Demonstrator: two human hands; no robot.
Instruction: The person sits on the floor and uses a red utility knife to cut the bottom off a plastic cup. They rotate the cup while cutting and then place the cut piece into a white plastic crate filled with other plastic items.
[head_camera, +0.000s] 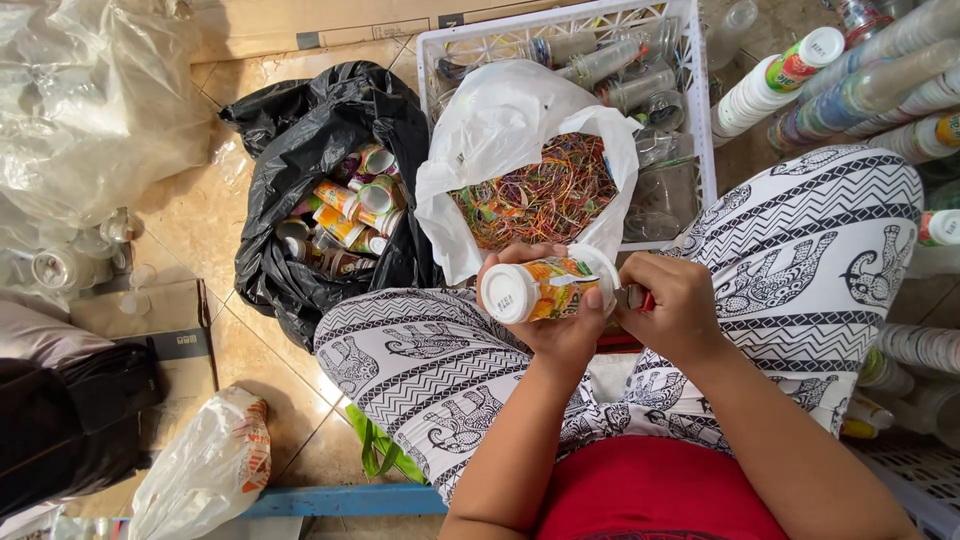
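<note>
My left hand (553, 330) grips a small plastic bottle (540, 290) lying sideways, with a white cap and an orange-green label. My right hand (675, 305) presses a small red-handled tool (636, 298) against the bottle's base end; its blade is hidden. Both hands hover over my lap, which is clad in white trousers with black elephant print (800, 250). Just beyond the hands, a white plastic bag (500, 120) lies open, full of thin coloured strips (540, 195).
A black bag (290, 150) at left holds peeled labels and caps. A white crate (690, 60) behind holds clear bare bottles. Stacked labelled bottles (850, 90) lie at right. Clear plastic sacks (90, 100), cardboard boxes (150, 325) and a small white bag (210, 460) sit at left.
</note>
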